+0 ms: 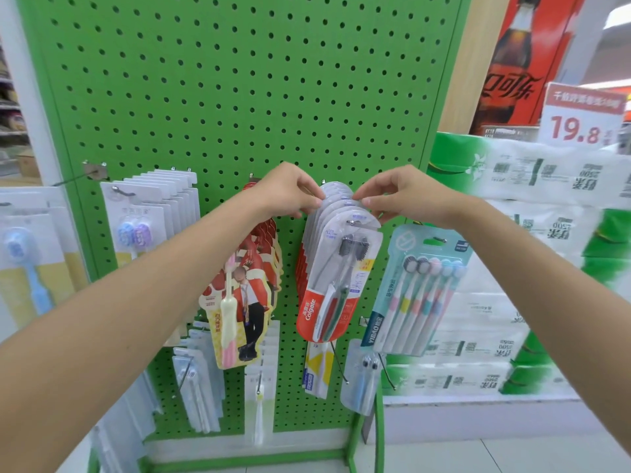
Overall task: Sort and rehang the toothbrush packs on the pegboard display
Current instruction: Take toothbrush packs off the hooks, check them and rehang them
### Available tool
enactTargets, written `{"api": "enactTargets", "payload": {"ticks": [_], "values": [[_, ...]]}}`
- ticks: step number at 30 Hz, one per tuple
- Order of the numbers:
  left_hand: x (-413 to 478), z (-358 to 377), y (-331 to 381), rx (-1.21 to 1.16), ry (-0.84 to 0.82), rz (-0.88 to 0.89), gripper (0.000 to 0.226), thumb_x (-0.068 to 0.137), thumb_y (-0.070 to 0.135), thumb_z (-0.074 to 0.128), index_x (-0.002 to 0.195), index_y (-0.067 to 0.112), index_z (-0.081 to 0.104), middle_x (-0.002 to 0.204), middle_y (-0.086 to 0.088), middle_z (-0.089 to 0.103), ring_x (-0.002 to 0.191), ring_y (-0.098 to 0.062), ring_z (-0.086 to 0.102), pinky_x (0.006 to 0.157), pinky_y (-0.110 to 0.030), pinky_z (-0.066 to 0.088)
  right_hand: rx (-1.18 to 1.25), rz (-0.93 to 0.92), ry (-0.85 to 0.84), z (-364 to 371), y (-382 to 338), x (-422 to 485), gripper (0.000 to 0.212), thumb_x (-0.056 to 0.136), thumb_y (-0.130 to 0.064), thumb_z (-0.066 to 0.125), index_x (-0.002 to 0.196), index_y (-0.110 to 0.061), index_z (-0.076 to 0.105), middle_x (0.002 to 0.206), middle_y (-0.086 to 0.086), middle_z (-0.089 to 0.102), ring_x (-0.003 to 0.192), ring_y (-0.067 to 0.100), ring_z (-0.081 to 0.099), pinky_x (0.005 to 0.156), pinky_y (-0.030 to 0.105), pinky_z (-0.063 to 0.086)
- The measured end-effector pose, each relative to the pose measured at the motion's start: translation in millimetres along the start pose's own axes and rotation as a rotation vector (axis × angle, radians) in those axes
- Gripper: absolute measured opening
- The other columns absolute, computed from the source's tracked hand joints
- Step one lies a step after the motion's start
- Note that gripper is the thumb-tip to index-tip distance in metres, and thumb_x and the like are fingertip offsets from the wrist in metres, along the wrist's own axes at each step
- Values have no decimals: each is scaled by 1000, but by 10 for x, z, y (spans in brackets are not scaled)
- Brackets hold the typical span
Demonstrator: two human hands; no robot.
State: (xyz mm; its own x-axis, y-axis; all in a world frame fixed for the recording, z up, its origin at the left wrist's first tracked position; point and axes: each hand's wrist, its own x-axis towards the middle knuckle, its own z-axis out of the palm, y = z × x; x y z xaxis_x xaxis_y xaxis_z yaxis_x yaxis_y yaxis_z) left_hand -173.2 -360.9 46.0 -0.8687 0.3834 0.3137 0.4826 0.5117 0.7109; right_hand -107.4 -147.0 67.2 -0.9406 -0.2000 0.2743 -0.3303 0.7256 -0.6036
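A row of red and clear Colgate toothbrush packs (336,268) hangs on a hook in the middle of the green pegboard (239,80). My left hand (290,194) pinches the top left edges of these packs, and my right hand (397,196) pinches their top right edges. To the left of them hang red and yellow single-brush packs (239,295). A teal multi-brush pack (420,288) hangs on the right. White packs with blue and purple brush heads (143,220) hang at the far left of the board.
Lower hooks carry more pale toothbrush packs (201,387) and a small blue-brush pack (363,377). Stacked white and green tissue packages (512,233) stand to the right, with a 19.8 price sign (580,114) above. Another white display (30,250) stands at the left.
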Motion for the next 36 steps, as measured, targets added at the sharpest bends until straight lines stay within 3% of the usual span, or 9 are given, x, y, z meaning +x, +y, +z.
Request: {"api": "enactTargets", "payload": {"ticks": [6,13,17,20,24,29,33,36], "values": [[69,79,68,13,-71,14,12,88,7,72,100,3,73,94,-8,73,81,-14,70,66,-18,57,-125,-35,2,72,-13,21,10,92,-7,65,96,-11,72,92,7,74,73,12,64,67,17,57],[9,-73,28,77,-2,-31,11,87,9,72,97,4,72,87,-9,72,74,-16,70,76,-30,61,-128,-15,10,65,-18,44,9,91,-10,66,97,-9,72,93,8,74,72,11,65,66,15,55],[-100,-155,63,167,37,-50,1,88,8,72,88,9,72,82,-5,71,74,-18,71,77,-33,61,-153,-8,17,67,-9,75,8,92,-11,66,97,-10,72,95,11,73,76,17,64,74,25,59],[-182,-223,116,214,88,-53,2,88,9,72,88,9,74,84,-3,71,73,-15,71,70,-28,60,-168,3,17,67,-11,88,8,92,-10,66,97,-9,72,97,14,72,78,21,64,81,36,58],[-298,-275,166,251,132,-65,5,87,9,70,87,11,74,78,2,69,68,-12,70,59,-21,54,-161,6,31,76,-46,73,9,91,-10,67,99,-7,71,100,17,70,78,18,62,76,27,58],[-382,-245,178,229,211,-86,7,84,5,68,87,7,74,71,-3,72,68,-15,73,73,-32,60,-181,34,38,94,-88,49,13,94,-10,63,104,-8,71,103,19,70,80,21,63,83,36,58],[-461,-144,182,200,315,-88,7,81,8,69,83,2,74,67,-7,72,65,-15,73,74,-34,61,-151,27,123,173,-148,2,22,98,-24,56,108,-14,73,109,16,70,104,36,64,97,50,50],[-538,-77,176,212,370,-87,16,81,8,70,89,-5,73,66,-8,71,64,-18,71,72,-33,60,-141,17,157,271,-221,-72,27,100,-31,51,108,-14,72,115,22,67,109,41,60,96,50,48]]}}
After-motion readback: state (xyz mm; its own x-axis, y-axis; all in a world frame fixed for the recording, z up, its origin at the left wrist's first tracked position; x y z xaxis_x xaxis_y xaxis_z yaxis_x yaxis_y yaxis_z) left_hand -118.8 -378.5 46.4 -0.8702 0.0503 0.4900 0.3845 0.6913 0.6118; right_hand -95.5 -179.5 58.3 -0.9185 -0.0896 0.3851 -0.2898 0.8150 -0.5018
